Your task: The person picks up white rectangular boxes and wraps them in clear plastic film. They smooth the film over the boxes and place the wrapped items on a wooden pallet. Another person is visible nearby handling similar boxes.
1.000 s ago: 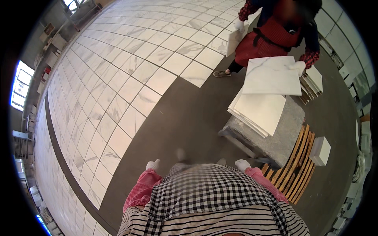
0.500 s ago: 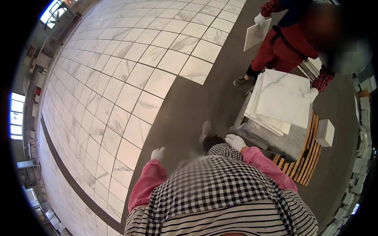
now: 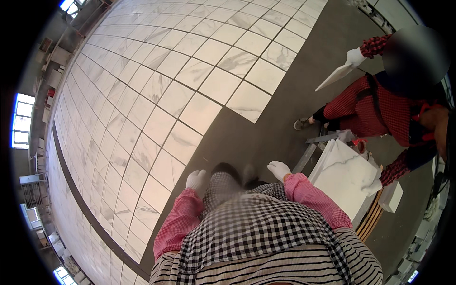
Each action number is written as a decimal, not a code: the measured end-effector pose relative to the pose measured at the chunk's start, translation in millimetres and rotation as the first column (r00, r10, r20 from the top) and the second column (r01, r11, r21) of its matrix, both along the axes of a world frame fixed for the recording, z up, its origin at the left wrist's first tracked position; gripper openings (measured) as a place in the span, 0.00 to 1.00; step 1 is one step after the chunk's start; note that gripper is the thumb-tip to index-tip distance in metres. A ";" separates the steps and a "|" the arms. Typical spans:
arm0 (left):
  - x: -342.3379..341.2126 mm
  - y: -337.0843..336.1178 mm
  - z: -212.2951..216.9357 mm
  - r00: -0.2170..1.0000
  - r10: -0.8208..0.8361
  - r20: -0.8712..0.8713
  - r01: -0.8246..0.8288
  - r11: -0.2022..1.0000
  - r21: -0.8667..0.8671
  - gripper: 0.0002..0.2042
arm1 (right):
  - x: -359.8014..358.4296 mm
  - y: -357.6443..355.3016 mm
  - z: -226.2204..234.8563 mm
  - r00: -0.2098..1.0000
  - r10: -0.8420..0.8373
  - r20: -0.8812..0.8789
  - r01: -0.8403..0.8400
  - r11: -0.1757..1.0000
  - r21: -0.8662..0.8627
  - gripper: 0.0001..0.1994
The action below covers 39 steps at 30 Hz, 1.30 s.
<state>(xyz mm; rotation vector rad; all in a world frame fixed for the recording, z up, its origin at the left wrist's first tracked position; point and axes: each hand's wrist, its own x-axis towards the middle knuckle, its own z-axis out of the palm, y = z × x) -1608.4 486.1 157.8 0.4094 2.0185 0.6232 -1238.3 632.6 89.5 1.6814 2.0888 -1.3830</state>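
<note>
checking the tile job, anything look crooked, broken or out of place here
Nothing stands out. The laid marble tiles sit in even rows, and the stack of tiles lies flat by the right hand. Both gloved hands, left hand too, are empty.

Landmark: stack of white marble tiles on a wooden pallet, right of centre. Left hand and right hand, both in white gloves with pink sleeves, hang empty over bare grey floor to the left of the stack, the right one near its left edge, the left one well apart from it. A second person in red checked clothing stands just beyond the stack holding one tile raised in a gloved hand; the laid marble tile field spreads far left of the stack.
</note>
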 end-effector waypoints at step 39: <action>15.0 501.8 -336.9 0.739 -0.325 0.590 0.543 0.806 -0.237 0.21 | -185.5 611.6 -622.8 0.912 -0.079 0.402 -0.004 0.979 0.202 0.32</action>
